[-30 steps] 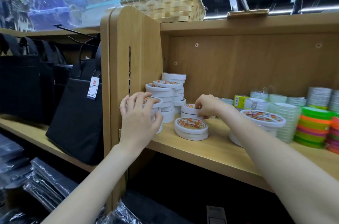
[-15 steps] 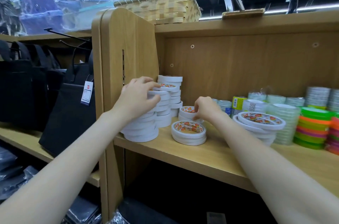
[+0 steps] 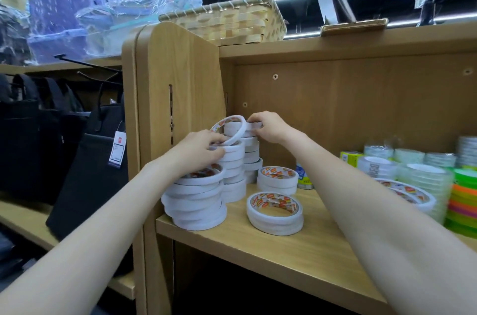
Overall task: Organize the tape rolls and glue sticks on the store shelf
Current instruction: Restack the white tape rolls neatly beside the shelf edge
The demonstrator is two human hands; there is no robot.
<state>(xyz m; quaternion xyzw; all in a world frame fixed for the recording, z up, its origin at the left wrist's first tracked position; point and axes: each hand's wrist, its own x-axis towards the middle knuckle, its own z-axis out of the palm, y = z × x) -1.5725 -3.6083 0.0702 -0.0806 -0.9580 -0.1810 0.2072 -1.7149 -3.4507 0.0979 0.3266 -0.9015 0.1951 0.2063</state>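
- Tilting a tape roll (image 3: 230, 130) on its stack, my left hand (image 3: 198, 151) pinches its lower edge; I'd lay it flat.
- My right hand (image 3: 268, 127), at two o'clock, grips the rear stack (image 3: 251, 152); steady it.
- Loose rolls (image 3: 275, 212) wait at five o'clock on the shelf (image 3: 296, 258).

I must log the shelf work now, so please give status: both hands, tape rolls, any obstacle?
Left hand grips tilted tape roll on middle stack. Right hand pinches top roll of back stack. No obstacle visible.
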